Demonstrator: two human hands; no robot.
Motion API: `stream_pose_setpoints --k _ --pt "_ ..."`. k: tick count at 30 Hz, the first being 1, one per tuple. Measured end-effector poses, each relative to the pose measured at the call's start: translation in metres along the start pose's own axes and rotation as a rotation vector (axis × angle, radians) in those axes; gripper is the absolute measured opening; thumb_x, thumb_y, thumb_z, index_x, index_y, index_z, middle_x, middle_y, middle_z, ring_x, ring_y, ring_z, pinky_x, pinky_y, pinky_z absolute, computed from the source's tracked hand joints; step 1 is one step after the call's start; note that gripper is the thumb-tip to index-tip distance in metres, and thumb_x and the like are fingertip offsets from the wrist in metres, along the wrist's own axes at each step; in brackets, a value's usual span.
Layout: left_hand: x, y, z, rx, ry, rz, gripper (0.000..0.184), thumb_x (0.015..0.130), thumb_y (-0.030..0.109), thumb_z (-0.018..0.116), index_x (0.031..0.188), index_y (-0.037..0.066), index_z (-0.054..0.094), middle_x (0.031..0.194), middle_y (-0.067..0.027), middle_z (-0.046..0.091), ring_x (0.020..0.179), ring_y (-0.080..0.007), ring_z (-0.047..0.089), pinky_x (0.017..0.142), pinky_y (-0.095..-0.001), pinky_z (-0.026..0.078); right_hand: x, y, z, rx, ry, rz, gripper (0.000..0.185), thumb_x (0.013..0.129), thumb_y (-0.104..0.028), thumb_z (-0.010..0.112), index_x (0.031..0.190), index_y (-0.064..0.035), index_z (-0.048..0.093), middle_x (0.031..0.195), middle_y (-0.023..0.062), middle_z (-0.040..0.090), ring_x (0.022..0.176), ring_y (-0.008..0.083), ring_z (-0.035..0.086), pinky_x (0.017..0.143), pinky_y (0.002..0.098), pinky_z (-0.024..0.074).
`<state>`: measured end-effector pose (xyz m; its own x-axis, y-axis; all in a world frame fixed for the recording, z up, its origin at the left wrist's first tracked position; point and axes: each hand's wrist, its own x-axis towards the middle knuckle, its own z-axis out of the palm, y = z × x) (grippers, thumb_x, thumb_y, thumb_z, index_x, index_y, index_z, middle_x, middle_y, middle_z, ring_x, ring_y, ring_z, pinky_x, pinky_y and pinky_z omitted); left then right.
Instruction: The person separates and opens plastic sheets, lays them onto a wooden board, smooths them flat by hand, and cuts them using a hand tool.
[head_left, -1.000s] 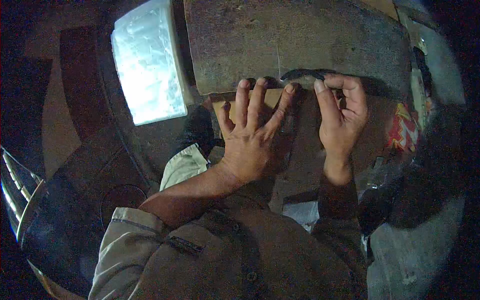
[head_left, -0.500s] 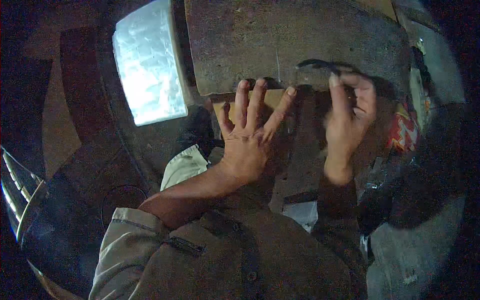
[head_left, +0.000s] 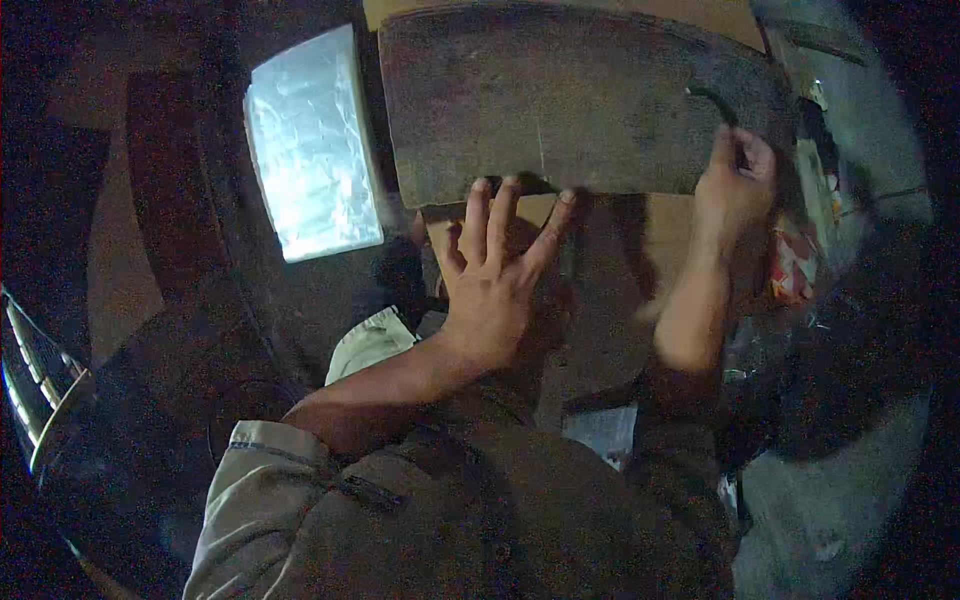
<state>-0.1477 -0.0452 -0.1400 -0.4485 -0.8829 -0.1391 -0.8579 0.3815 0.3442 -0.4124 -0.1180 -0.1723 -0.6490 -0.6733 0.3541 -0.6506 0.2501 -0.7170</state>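
Observation:
My left hand (head_left: 492,290) lies with its fingers spread, the fingertips at the near edge of a dark, flat board (head_left: 580,110). Farther right, my right hand (head_left: 735,190) is closed in a pinch on a thin, curved black strip (head_left: 713,102), held over the right part of the board. The strip's far end points up and to the left. A thin pale line shows on the board near its front edge. What the strip is made of is too dark to tell.
A bright, plastic-like translucent slab (head_left: 315,150) lies left of the board. A red and white packet (head_left: 793,265) is at the right, below the board's corner. Brown cardboard (head_left: 670,235) shows under the near edge.
My right hand has moved right and away from me with the black strip, lifting it off the board's near edge. My left hand stays spread at that edge. The view has shifted slightly.

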Motion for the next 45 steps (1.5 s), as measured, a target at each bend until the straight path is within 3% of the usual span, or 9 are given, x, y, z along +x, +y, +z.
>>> stream_pose_setpoints --k 4,11,19,23,25,27,35,40,45 --pt "-0.009 -0.012 0.009 0.297 -0.017 0.102 0.084 0.073 0.035 0.067 0.145 0.034 0.023 0.146 -0.0162 0.017 0.133 -0.0410 0.019 0.101 -0.0594 0.020 -0.023 -0.013 -0.011 0.011 0.011 -0.002 0.028 0.082 -0.019 0.068 0.101 0.0003 0.058 0.096 0.0109 0.062 0.091 0.0210 0.057 0.080 0.0318 0.0442" --pt "-0.044 -0.028 -0.007 -0.243 -0.096 0.204 0.056 0.080 0.040 0.064 0.129 0.018 0.050 0.136 -0.0211 0.032 0.125 -0.0400 0.029 0.098 -0.0541 0.026 -0.130 -0.054 -0.040 0.598 -0.476 0.623 0.023 0.089 -0.020 0.062 0.099 -0.0004 0.055 0.086 0.0036 0.056 0.077 0.0102 0.047 0.072 0.0254 0.0396" --pt "-0.056 -0.050 0.001 -0.462 -0.247 0.032 0.055 0.085 0.037 0.062 0.122 0.000 0.047 0.124 -0.0231 0.045 0.118 -0.0404 0.040 0.098 -0.0488 0.032 -0.149 -0.073 -0.003 0.659 -0.683 0.652 0.026 0.088 -0.027 0.062 0.104 -0.0063 0.060 0.082 0.0011 0.060 0.072 0.0085 0.052 0.063 0.0235 0.0394" --pt "-0.035 -0.050 -0.011 -1.168 -0.283 -0.373 0.066 0.092 0.044 0.052 0.133 -0.005 0.039 0.135 -0.0237 0.040 0.124 -0.0314 0.041 0.104 -0.0362 0.030 -0.141 -0.086 -0.013 0.772 -0.636 1.024 0.025 0.085 -0.021 0.067 0.104 -0.0065 0.059 0.085 0.0032 0.063 0.073 0.0096 0.055 0.064 0.0244 0.0414" --pt "-0.024 -0.045 -0.025 -1.613 -0.332 -0.407 0.065 0.091 0.044 0.053 0.135 -0.002 0.038 0.136 -0.0204 0.040 0.119 -0.0283 0.046 0.100 -0.0372 0.033 -0.145 -0.085 -0.024 0.800 -0.713 0.577 0.022 0.084 -0.017 0.068 0.099 -0.0054 0.059 0.081 0.0032 0.061 0.071 0.0082 0.053 0.059 0.0233 0.0390" --pt "-0.017 -0.047 -0.025 -1.764 -0.418 -0.415 0.070 0.089 0.050 0.052 0.137 0.001 0.035 0.135 -0.0177 0.041 0.117 -0.0268 0.046 0.097 -0.0374 0.033 -0.146 -0.096 -0.046 0.916 -0.725 1.080 0.072 0.075 -0.029 0.077 0.127 -0.0045 0.035 0.078 0.0030 0.060 0.067 0.0063 0.051 0.053 0.0199 0.0358" --pt "-0.024 -0.040 -0.057 -2.029 -0.405 -0.388 0.059 0.094 0.046 0.045 0.131 0.000 0.042 0.122 -0.0152 0.053 0.108 -0.0244 0.051 0.087 -0.0365 0.038 -0.189 -0.122 -0.100 0.875 -0.992 0.837 0.020 0.090 -0.018 0.058 0.103 -0.0029 0.056 0.079 0.0035 0.060 0.061 0.0073 0.050 0.049 0.0209 0.0340" --pt "-0.062 -0.044 -0.079 -2.034 -0.405 -0.373 0.038 0.097 0.029 0.044 0.114 -0.002 0.056 0.101 -0.0114 0.064 0.087 -0.0190 0.061 0.073 -0.0305 0.045 -0.200 -0.174 -0.102 1.363 -0.624 1.097 0.026 0.090 -0.027 0.058 0.106 -0.0073 0.056 0.089 0.0027 0.064 0.080 0.0132 0.060 0.070 0.0282 0.0462" --pt "-0.091 -0.056 -0.104 -1.972 -0.352 -0.353 0.033 0.094 0.027 0.052 0.111 -0.001 0.058 0.092 -0.0086 0.064 0.080 -0.0177 0.062 0.068 -0.0306 0.048 -0.212 -0.162 -0.118 1.351 -0.572 1.113 0.017 0.088 -0.023 0.060 0.102 -0.0134 0.057 0.085 -0.0008 0.060 0.071 0.0108 0.057 0.061 0.0272 0.0427"
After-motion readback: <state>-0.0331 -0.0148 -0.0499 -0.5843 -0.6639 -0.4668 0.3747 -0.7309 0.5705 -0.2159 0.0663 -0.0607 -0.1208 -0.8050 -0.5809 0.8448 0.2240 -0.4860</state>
